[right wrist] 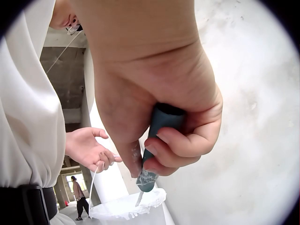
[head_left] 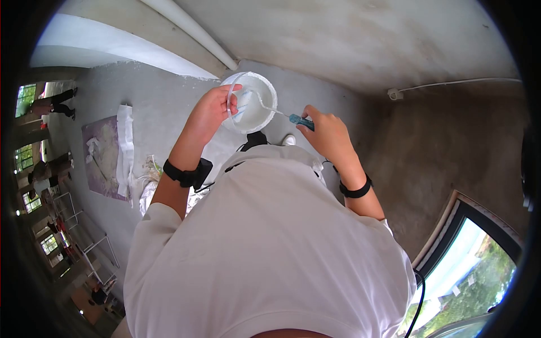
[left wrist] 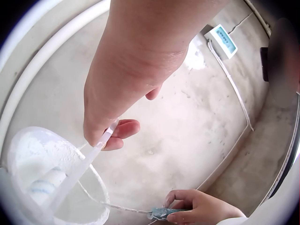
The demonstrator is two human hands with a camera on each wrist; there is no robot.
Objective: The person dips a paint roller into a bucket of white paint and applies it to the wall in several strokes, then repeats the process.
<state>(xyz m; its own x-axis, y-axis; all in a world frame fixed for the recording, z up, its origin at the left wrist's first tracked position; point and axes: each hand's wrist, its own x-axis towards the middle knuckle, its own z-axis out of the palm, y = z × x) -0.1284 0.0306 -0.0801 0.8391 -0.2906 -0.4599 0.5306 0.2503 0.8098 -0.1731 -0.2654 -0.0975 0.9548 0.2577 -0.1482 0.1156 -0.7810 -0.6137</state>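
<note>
My left hand (head_left: 214, 110) grips the pale plastic bail of a white bucket (head_left: 271, 90), fingers hooked around it. In the left wrist view the bail (left wrist: 77, 171) slants down across the bucket's mouth. The right hand (head_left: 329, 135) holds a paint roller by its blue-green handle (right wrist: 164, 124), fingers curled round it and white smears near its lower end. From there the thin metal rod (left wrist: 124, 207) runs over the rim into the bucket. Inside lies the roller's white sleeve (left wrist: 49, 182) with blue stripes, partly behind the bail. White paint coats the bucket's rim.
A bare plastered wall (head_left: 360, 39) rises ahead, with a white pipe (head_left: 194, 31) along it. At the left a stained board (head_left: 104, 155) lies on the grey floor. A window (head_left: 468, 265) is at the lower right. People and metal frames (head_left: 101, 248) stand farther left.
</note>
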